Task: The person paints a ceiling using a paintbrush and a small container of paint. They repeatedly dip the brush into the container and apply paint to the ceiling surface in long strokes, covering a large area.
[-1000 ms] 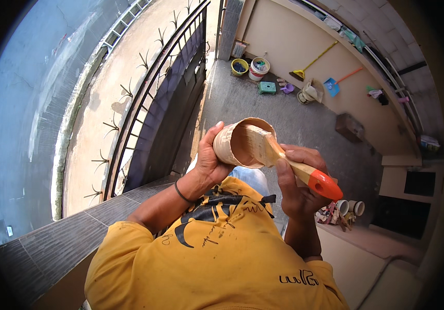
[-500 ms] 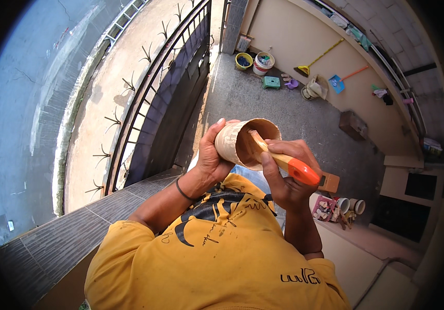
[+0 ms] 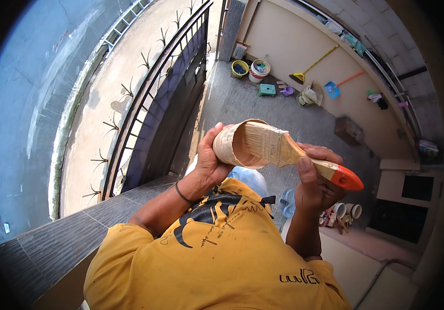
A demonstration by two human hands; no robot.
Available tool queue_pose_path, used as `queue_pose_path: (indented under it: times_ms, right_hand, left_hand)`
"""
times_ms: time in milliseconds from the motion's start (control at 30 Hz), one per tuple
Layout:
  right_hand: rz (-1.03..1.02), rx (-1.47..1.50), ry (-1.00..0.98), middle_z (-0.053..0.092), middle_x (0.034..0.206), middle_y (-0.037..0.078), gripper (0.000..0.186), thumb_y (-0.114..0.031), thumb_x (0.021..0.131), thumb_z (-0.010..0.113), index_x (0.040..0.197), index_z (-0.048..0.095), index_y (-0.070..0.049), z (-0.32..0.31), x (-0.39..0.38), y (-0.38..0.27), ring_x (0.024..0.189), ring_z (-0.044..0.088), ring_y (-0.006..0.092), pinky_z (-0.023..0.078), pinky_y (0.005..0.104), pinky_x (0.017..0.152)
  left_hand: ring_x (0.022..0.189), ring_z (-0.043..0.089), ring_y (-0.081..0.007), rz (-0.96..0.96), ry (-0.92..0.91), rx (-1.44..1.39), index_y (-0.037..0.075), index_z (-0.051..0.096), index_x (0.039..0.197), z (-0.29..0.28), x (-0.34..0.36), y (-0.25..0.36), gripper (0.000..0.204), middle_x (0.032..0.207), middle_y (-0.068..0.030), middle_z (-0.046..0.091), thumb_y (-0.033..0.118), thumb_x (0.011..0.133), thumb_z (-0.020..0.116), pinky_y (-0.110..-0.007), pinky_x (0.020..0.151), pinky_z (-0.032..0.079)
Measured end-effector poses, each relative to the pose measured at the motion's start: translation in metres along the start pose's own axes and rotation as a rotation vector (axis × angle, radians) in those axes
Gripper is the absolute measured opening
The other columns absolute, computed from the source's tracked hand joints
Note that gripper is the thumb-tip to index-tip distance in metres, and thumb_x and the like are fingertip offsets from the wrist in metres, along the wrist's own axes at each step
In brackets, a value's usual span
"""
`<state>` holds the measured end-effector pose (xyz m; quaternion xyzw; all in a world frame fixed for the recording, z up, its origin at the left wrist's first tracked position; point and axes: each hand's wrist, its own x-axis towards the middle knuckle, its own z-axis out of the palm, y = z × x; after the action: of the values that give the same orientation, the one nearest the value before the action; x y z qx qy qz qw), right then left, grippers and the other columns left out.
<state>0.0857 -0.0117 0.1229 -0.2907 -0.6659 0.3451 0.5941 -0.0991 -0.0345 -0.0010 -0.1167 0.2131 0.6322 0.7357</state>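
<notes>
Past the hands, on the grey floor (image 3: 232,103), a yellow pail (image 3: 238,76), a white pail (image 3: 256,78) and a green stool (image 3: 267,90) stand near the tan wall (image 3: 281,33) with a yellow broom (image 3: 320,59) and a blue dustpan (image 3: 331,90), and a dark, spiky gate (image 3: 169,113) runs along the left side. The left hand (image 3: 209,157) has its grip wrapped around a round, crusty tan cup (image 3: 226,149), tipped so its mouth faces right. The right hand's (image 3: 317,178) grip is closed on the wood handle (image 3: 326,169) of a wide, flat brush (image 3: 279,148), with a shiny orange end and pale, painty bristles poking into the cup.
</notes>
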Motion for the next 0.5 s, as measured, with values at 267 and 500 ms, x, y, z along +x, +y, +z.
queue_pose_path:
  times_ms: [267, 500]
  right_hand:
    - [-0.083, -0.110, -0.042, 0.074, 0.092, 0.014, 0.017, -0.001, 0.086, 0.074, 0.101, 0.067, -0.002, -0.002, -0.011, -0.001, 0.081, 0.073, 0.0195, 0.057, 0.0309, 0.072]
    - [0.053, -0.152, -0.040, 0.075, 0.095, 0.013, 0.013, -0.007, 0.089, 0.078, 0.098, 0.070, -0.002, -0.004, -0.016, 0.008, 0.089, 0.074, 0.0177, 0.060, 0.0310, 0.076]
  left_hand:
    - [0.126, 0.058, -0.0361, -0.021, -0.105, 0.114, 0.005, 0.062, 0.132, -0.002, -0.003, -0.003, 0.062, 0.133, -0.0170, 0.064, 0.055, 0.098, 0.050, -0.058, 0.107, 0.045]
    - [0.122, 0.058, -0.0329, -0.055, -0.055, 0.161, 0.016, 0.064, 0.129, -0.004, 0.008, -0.003, 0.056, 0.132, -0.0103, 0.064, 0.056, 0.092, 0.053, -0.054, 0.099, 0.048]
